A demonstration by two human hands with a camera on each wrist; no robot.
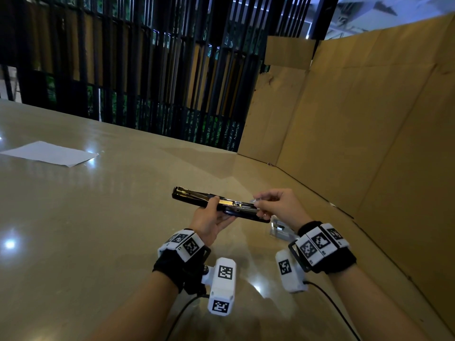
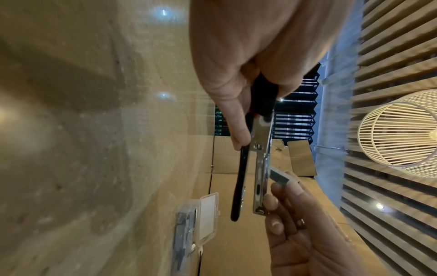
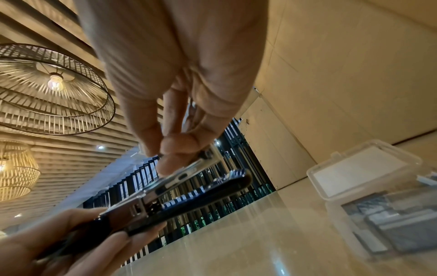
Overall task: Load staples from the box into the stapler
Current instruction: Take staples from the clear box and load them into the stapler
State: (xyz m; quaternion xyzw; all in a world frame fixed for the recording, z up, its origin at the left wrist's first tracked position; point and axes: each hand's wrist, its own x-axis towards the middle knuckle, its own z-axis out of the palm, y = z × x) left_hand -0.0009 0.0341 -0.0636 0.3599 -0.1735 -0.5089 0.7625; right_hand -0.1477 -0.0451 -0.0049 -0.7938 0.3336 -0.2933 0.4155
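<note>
A black stapler (image 1: 197, 199) is swung open flat and held above the table. My left hand (image 1: 213, 212) grips its middle, thumb on top and fingers underneath. The bare metal magazine (image 2: 260, 168) points toward my right hand (image 1: 259, 206). That hand pinches a short grey strip of staples (image 2: 281, 176) right at the magazine's open end, and its other fingertips (image 3: 170, 162) touch the metal rail. The clear plastic staple box (image 3: 364, 179) lies open on the table below my right wrist, with more strips (image 3: 378, 224) inside.
A white sheet of paper (image 1: 50, 153) lies at the far left of the glossy beige table (image 1: 98, 230). Cardboard panels (image 1: 357, 119) wall off the right side. A black slatted screen (image 1: 135, 70) stands behind the table's far edge.
</note>
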